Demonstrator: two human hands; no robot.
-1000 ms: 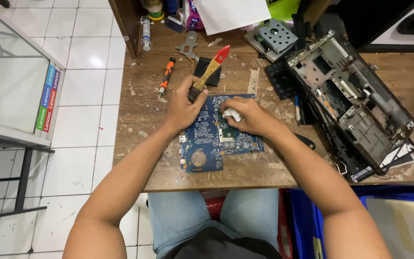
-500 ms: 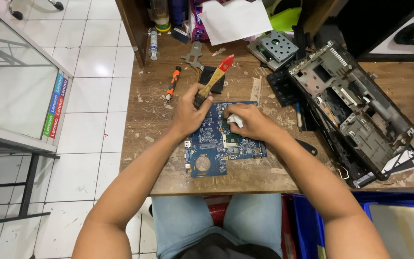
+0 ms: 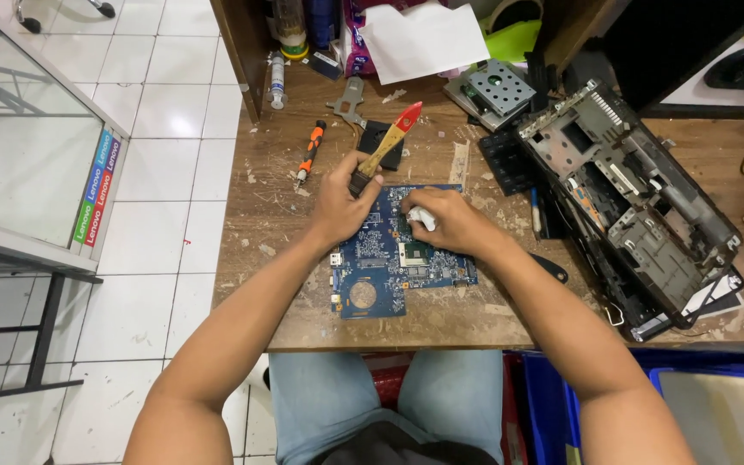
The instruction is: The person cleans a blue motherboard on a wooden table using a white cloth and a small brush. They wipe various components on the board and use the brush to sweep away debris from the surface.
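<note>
1. Nearest the camera, at six o'clock, the person's knees in light blue jeans [image 3: 389,396] sit under the edge of the worn wooden table [image 3: 260,284], with both bare forearms reaching up from the lower corners toward the middle.
2. The blue circuit board [image 3: 381,275] lies flat on the table at the centre, its near edge close to the table's front edge.
3. The left hand [image 3: 342,207] rests on the board's upper-left part, at about eleven o'clock from the board's middle. Its fingers are wrapped tight round a paintbrush [image 3: 387,146] with a wooden shaft and red end, which slants up toward one o'clock; the bristles are hidden by the hand.
4. The right hand [image 3: 449,224] lies on the board's upper-right part, at about one o'clock from its middle. Its fingers are curled and pinch a small white wad [image 3: 421,217] against the board; what the wad is made of I cannot tell.
5. At ten o'clock from the left hand, well apart, lies an orange-and-black screwdriver [image 3: 309,152].
6. Just beyond the brush, at twelve o'clock, sits a black cooling fan [image 3: 381,138] with a grey metal bracket [image 3: 350,99] beside it.
7. At three o'clock from the right hand, a stripped laptop chassis [image 3: 639,215] lies tilted.
8. Farthest, at twelve o'clock, lie a white sheet of paper [image 3: 424,39] and a perforated metal drive caddy [image 3: 491,90].
</note>
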